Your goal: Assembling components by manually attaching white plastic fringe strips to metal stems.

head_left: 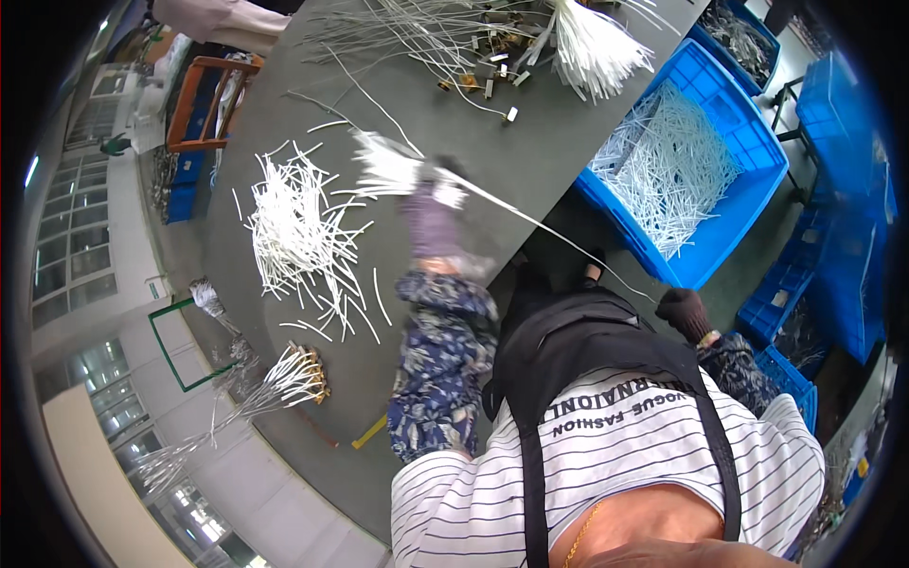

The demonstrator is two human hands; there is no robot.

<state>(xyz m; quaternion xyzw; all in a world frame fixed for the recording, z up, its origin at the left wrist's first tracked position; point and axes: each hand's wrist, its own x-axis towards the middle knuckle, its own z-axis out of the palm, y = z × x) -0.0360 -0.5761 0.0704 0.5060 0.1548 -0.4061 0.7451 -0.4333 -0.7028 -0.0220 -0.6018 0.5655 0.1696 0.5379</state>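
My left hand [436, 213], in a purple-grey glove blurred by motion, is closed round a bunch of short white sleeves [386, 166] over the grey table. From it a white-sleeved thin wire [549, 229] stretches down to the right, past the table edge. At the wire's far end is my right hand [684, 314], in a dark glove with the fingers curled in; the exact grip is too small to make out. Left of my left hand lies a loose heap of white sleeves [298, 232].
Wires with small brass-coloured and white end parts [469, 80] lie at the table's far side, beside a bundle of white-sleeved wires [597, 47]. Another bundle [294, 374] lies at the left edge. A blue crate [734, 241] of white sleeves stands right of the table.
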